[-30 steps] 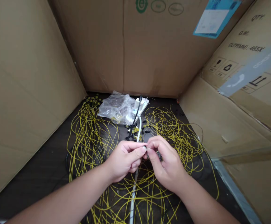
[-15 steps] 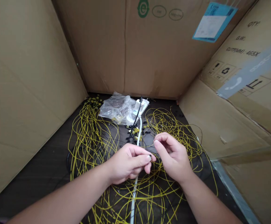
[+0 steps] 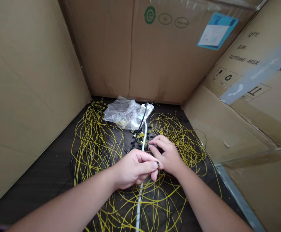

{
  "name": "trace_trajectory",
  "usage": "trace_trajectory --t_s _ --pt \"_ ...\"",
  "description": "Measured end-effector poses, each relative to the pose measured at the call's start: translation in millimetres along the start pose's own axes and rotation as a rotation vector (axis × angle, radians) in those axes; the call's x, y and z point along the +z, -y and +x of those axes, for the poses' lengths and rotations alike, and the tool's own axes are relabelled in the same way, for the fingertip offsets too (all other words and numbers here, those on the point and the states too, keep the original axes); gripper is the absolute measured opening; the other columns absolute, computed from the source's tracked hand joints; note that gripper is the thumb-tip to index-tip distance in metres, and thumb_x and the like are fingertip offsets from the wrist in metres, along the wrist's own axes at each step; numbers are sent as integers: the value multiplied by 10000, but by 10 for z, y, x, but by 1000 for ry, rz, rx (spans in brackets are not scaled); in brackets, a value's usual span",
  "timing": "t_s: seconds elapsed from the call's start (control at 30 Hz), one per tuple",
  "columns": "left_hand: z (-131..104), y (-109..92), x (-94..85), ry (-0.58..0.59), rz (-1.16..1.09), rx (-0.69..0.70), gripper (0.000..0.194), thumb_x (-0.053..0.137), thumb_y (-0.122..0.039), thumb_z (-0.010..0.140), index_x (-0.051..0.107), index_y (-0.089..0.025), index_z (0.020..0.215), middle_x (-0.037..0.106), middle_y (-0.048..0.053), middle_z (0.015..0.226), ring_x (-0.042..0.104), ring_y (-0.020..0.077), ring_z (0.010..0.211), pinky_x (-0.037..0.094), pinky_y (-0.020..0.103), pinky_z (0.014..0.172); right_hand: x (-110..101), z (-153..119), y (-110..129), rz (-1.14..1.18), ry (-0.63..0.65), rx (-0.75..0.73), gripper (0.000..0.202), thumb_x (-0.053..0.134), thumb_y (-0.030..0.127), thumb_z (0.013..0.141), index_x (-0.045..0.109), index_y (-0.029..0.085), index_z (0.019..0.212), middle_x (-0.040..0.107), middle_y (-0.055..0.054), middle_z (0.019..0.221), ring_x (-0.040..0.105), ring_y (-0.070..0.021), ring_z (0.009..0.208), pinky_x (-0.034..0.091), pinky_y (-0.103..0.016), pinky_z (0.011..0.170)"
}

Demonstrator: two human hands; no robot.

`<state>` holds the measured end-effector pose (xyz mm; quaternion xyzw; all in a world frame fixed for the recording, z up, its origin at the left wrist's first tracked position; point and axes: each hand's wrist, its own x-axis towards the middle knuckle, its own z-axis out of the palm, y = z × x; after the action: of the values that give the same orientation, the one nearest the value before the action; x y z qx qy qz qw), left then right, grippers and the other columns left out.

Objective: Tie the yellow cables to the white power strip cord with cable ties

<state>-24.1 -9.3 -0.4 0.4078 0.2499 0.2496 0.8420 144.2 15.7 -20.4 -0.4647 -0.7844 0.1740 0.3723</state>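
My left hand (image 3: 140,167) is closed in a pinch on a small black piece (image 3: 157,163), mostly covered by the thumb and fingertips. Just beyond it, my right hand (image 3: 168,154) reaches in with its thumb and fingers a little apart. Its fingertips are at the near right edge of a pile of small black and yellow connectors (image 3: 138,138). I see nothing held in that hand. Loose yellow wires (image 3: 152,203) lie beneath both hands, and a white cable (image 3: 138,206) passes under the left hand.
Cardboard boxes (image 3: 106,48) wall in the dark tabletop (image 3: 43,167) at the left, back and right. A clear plastic bag (image 3: 122,112) lies by a white power strip (image 3: 146,111) at the back. Bundles of yellow wire spread left (image 3: 89,141) and right (image 3: 179,135).
My right hand has moved left and away from me to the connector pile, its fingers reaching out. My left hand keeps its pinch in nearly the same place. The view has tilted slightly.
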Motion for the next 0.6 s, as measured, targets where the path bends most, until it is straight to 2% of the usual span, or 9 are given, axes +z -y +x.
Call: trace_trajectory --t_s 0.27,0.6 --pt "19 -1 -10 4 3 10 222 609 -301 778 649 -100 863 591 8 611 257 -5 328 130 181 327 193 125 -215 -168 69 -7 145 584 114 749 677 200 818 588 -32 796 540 -163 759 439 -337 722" --pt "18 5 -1 -7 3 22 203 606 -284 778 660 -105 856 591 15 615 270 -6 330 131 177 332 180 126 -136 -237 124 4 95 566 127 743 639 180 769 559 -32 776 514 -168 747 417 -338 706"
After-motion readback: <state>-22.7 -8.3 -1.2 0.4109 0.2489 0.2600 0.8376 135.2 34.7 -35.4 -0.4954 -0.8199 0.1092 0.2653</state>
